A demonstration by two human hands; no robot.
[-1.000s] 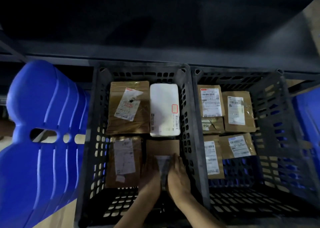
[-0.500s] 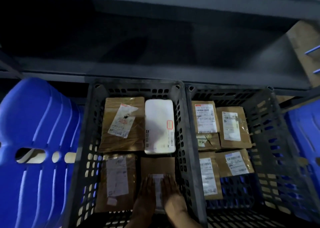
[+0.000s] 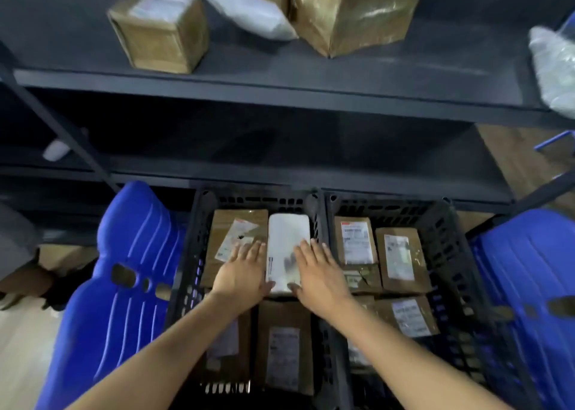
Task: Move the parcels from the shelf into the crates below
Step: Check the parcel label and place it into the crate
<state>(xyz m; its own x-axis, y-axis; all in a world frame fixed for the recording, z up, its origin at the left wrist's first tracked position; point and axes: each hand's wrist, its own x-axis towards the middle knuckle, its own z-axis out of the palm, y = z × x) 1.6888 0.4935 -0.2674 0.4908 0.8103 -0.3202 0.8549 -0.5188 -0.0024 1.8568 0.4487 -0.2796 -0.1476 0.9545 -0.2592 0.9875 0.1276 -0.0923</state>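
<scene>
Two black slotted crates sit side by side under the shelf. The left crate holds several parcels, among them a white one and a brown box with a label near me. The right crate holds several brown labelled parcels. My left hand and my right hand hover with straight fingers over the left crate, on either side of the white parcel, holding nothing. On the shelf above stand a small brown box, a white bag and a tall brown parcel.
Blue plastic chairs flank the crates, one at the left and one at the right. A clear wrapped bundle lies at the shelf's right end. A diagonal shelf brace crosses the left side. Another person's sleeve shows at far left.
Both hands have let go of the near brown box and lifted away from me, toward the white parcel. The view has tilted up, so the shelf with its parcels now shows.
</scene>
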